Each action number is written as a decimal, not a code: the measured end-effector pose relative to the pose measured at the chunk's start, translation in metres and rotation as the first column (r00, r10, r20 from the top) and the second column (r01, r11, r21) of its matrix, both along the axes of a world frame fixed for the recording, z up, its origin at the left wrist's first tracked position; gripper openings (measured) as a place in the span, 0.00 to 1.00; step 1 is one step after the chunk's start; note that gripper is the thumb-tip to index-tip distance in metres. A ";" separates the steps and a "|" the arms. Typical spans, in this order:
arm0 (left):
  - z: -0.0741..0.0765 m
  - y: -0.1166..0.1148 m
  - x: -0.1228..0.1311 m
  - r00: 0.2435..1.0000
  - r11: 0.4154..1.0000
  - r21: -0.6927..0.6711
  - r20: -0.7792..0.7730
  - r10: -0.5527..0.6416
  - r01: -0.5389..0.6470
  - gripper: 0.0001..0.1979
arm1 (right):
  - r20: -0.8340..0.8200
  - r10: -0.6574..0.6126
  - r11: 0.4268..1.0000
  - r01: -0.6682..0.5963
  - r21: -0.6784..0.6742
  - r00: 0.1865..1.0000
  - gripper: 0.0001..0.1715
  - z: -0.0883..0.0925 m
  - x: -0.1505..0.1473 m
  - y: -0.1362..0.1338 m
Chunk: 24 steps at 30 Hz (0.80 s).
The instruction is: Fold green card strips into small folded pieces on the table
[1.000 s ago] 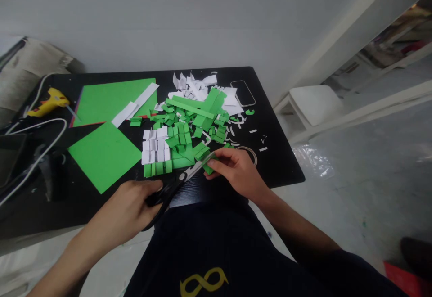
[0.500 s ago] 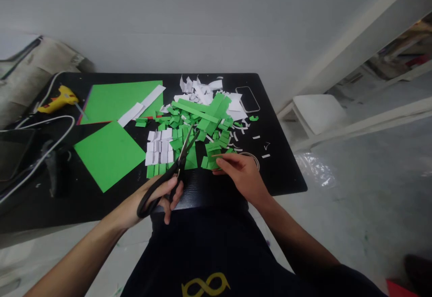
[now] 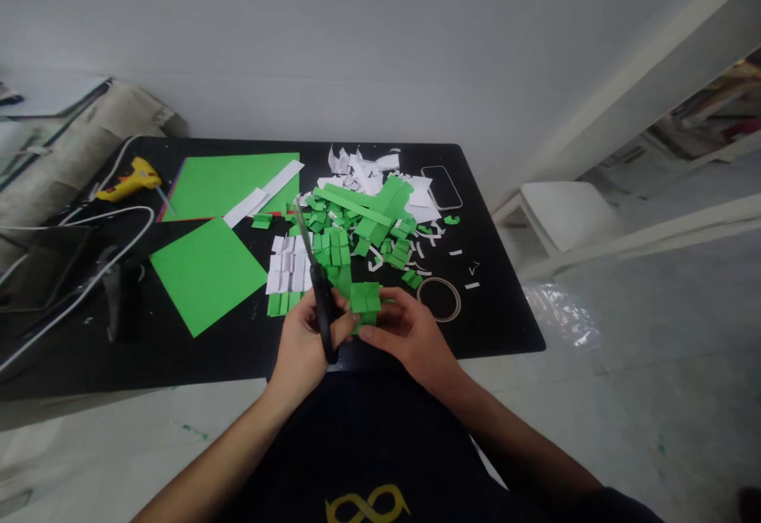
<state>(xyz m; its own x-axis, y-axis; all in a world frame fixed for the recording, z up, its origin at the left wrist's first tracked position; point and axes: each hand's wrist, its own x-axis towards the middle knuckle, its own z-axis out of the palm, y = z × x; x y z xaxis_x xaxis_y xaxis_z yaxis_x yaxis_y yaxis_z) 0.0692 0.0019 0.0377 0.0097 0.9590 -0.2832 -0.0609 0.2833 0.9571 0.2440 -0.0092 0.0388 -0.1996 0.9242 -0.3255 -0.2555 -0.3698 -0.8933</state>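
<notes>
My left hand [image 3: 312, 331] is closed around the black handles of a pair of scissors [image 3: 321, 289], whose blades point up and away. Between my two hands is a folded green paper piece [image 3: 365, 298], creased into small squares. My right hand [image 3: 410, 329] pinches it at its right side, and the left fingertips touch its left edge. Just beyond the hands lie rows of folded white paper pieces [image 3: 290, 264] and green folded pieces [image 3: 333, 247]. Some left fingers are hidden behind the scissors.
Green and white scraps [image 3: 380, 206] are heaped mid-table. Green sheets [image 3: 208, 276] lie left, beside a yellow glue gun [image 3: 131, 180] and a white cable [image 3: 134, 210]. A ring [image 3: 438, 299] and a rounded rectangular outline [image 3: 441, 187] are at right. A white stool [image 3: 564, 212] stands beyond the table.
My right hand has lifted the folded green paper off the table toward me. My left hand has come over to meet it, and the scissors have swung to point up and left.
</notes>
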 end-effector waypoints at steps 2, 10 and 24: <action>0.005 0.005 -0.010 0.989 0.989 -0.044 -0.036 -0.146 0.145 0.17 | 0.015 0.020 0.999 -0.020 0.043 1.000 0.29 0.002 0.008 0.005; 0.024 0.022 -0.029 0.847 0.864 -0.032 -0.183 -0.499 0.502 0.10 | 0.093 0.231 0.964 -0.241 0.109 0.968 0.24 0.013 0.027 0.016; 0.017 0.022 -0.032 0.948 0.960 0.092 -0.209 -0.241 0.264 0.10 | 0.012 0.176 0.979 -0.176 0.104 0.984 0.09 0.007 0.011 0.009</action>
<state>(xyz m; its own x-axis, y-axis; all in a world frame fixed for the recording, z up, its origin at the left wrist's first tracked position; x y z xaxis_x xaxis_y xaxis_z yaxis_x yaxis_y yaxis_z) 0.0368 0.0242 0.0542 0.2119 0.9587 -0.1897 0.1881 0.1505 0.9706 0.2552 -0.0001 0.0456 -0.3615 0.9036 -0.2300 -0.1919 -0.3135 -0.9300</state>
